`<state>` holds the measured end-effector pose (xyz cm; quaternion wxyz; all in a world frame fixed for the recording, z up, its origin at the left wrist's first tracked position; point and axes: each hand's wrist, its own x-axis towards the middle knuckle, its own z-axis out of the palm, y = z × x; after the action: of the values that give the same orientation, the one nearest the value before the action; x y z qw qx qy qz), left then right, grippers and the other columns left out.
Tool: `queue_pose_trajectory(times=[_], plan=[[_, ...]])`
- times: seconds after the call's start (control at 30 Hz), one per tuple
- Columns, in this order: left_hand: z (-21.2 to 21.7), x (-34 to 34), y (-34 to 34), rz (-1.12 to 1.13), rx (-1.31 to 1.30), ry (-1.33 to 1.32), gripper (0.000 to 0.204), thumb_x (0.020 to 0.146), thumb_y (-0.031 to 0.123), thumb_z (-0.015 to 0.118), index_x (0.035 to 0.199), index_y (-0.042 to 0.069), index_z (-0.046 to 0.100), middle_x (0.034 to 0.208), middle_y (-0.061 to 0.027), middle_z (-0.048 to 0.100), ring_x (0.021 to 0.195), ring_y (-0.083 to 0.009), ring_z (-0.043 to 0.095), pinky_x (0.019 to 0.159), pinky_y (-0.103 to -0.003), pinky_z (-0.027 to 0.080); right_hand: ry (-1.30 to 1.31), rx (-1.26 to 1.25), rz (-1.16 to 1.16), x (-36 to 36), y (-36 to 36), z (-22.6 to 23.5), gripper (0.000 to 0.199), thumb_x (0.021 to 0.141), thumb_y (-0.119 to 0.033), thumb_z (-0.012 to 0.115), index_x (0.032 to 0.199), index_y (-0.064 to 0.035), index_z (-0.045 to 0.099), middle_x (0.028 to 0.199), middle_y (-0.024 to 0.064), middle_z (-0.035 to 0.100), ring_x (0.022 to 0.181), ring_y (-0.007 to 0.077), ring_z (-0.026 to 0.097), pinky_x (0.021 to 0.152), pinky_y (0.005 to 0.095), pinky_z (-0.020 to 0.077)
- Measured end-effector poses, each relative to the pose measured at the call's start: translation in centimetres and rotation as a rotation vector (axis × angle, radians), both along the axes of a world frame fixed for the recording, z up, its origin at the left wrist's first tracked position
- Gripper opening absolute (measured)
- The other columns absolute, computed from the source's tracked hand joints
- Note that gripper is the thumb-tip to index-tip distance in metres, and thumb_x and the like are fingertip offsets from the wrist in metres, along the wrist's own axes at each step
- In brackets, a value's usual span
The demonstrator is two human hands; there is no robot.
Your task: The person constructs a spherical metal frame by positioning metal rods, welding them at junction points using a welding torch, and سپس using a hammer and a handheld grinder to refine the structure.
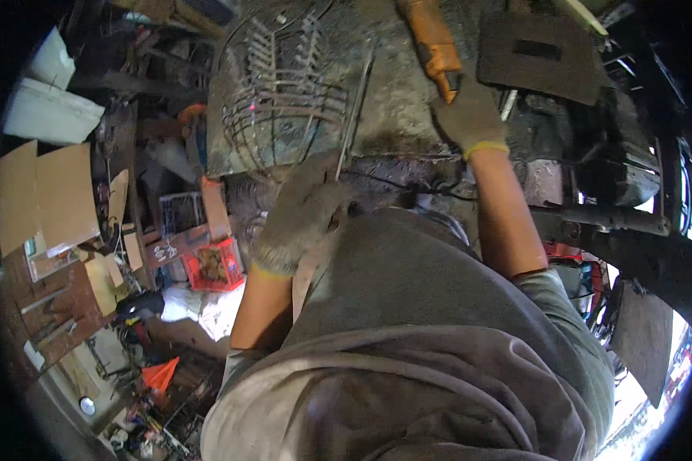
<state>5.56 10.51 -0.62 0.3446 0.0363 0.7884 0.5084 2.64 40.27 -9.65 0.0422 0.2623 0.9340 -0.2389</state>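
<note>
My left hand (304, 215), in a grey work glove with a yellow cuff, is closed near my apron at the front edge of the worktop (400, 115). Rising from it is a long thin metal rod (357, 104) that leans slightly right over the worktop. My right hand (469, 119), gloved too, is closed around the near end of an orange-bodied tool (430, 42) at the far right; its exact kind is unclear. Left of the rod stands a curved frame of welded metal bars (284, 107), with a small pink bright spot on it.
A dark flat shield with a rectangular window (542, 58) lies beyond my right hand. On the left are cardboard sheets (61, 192), a white container (50, 111) and a red crate (214, 265). A dark metal pipe (607, 219) runs at the right.
</note>
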Motion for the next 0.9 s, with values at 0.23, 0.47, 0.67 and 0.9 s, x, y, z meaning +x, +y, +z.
queue_pose_trajectory(times=[0.23, 0.47, 0.67, 0.9], plan=[[3.0, 5.8, -9.0, 0.226, 0.001, 0.185, 0.041, 0.099, 0.009, 0.051, 0.139, 0.0, 0.054, 0.099, -0.005, 0.062, 0.072, -0.0091, 0.054, 0.064, -0.025, 0.047, 0.007, 0.069, 0.026, 0.2, -0.9, 0.4, 0.086, 0.083, -0.045, 0.073, 0.15, -0.0055, 0.037, 0.127, 0.03, 0.062, 0.122, 0.0435, 0.06, 0.098, 0.0522, 0.051], [6.0, 6.2, -11.9, 0.282, -0.455, 0.605, 0.032, 0.097, 0.011, 0.059, 0.125, -0.003, 0.066, 0.099, -0.0065, 0.067, 0.074, -0.0104, 0.056, 0.066, -0.028, 0.046, 0.231, 0.291, 0.042, 1.5, -1.7, 0.6, 0.085, 0.081, -0.052, 0.074, 0.147, -0.008, 0.042, 0.121, 0.0334, 0.059, 0.111, 0.0438, 0.065, 0.085, 0.051, 0.0571], [8.4, 4.4, -11.2, 0.215, -0.59, 0.714, 0.032, 0.094, 0.007, 0.059, 0.123, -0.004, 0.067, 0.108, -0.0152, 0.072, 0.085, -0.0184, 0.066, 0.077, -0.032, 0.053, 0.65, -0.361, 0.259, 3.1, -6.8, 2.8, 0.046, 0.086, -0.024, 0.08, 0.125, -0.0039, 0.066, 0.101, 0.0145, 0.071, 0.093, 0.0297, 0.072, 0.076, 0.0372, 0.0579], [10.1, 4.2, -10.8, 0.112, -0.729, 0.64, 0.032, 0.095, 0.005, 0.058, 0.124, -0.004, 0.067, 0.112, -0.0159, 0.07, 0.101, -0.0229, 0.065, 0.089, -0.036, 0.05, 0.579, -0.03, 0.591, -1.2, -11.6, -3.5, 0.034, 0.093, -0.034, 0.068, 0.118, -0.0101, 0.066, 0.105, 0.0117, 0.068, 0.096, 0.033, 0.068, 0.081, 0.0435, 0.0569]])
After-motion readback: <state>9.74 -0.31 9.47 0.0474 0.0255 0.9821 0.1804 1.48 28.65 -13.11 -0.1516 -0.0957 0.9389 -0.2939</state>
